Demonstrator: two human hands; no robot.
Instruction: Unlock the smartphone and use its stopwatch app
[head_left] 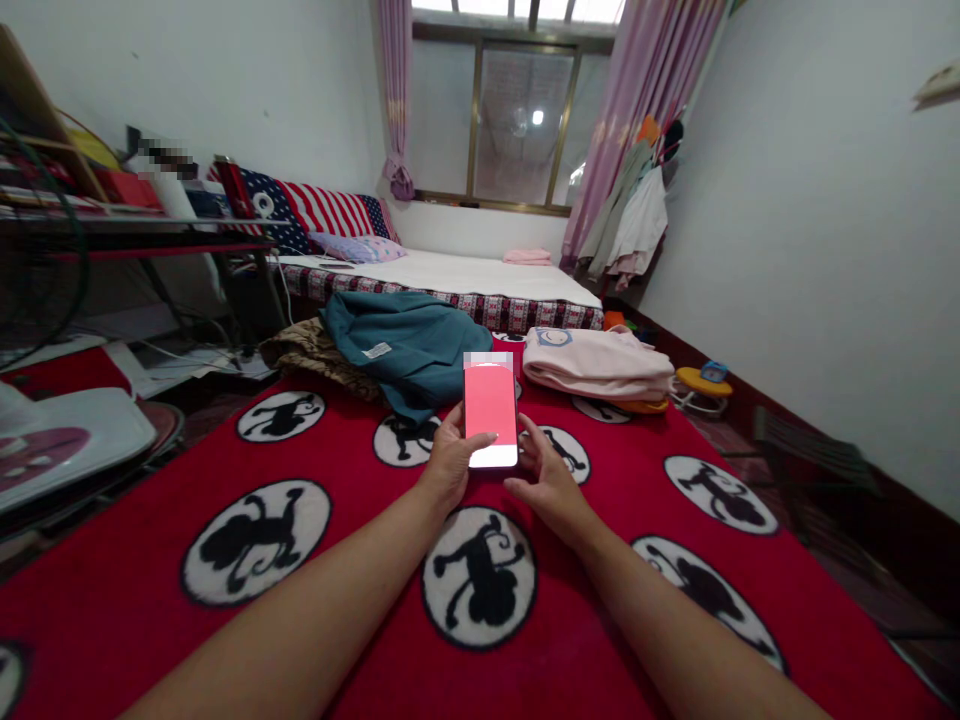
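Observation:
A smartphone [491,405] with a lit red and white screen stands upright in my left hand [450,462]. The left thumb lies across the lower part of the screen, and the other fingers are mostly behind the phone. Close to the phone's lower right edge is my right hand [546,478], fingers curved and apart from the thumb, holding nothing. Whether its fingertips touch the phone's edge I cannot tell. Beneath both hands spreads a red blanket [360,560] with black monkey figures in white ovals.
Beyond the phone lie a teal garment [412,340], a brown patterned cloth [315,355] and folded pale pink clothing [596,362]. A cluttered desk [150,235] and a white plastic seat [67,440] are at left. A yellow stool [703,382] stands right; a bed [465,272] lies below the window.

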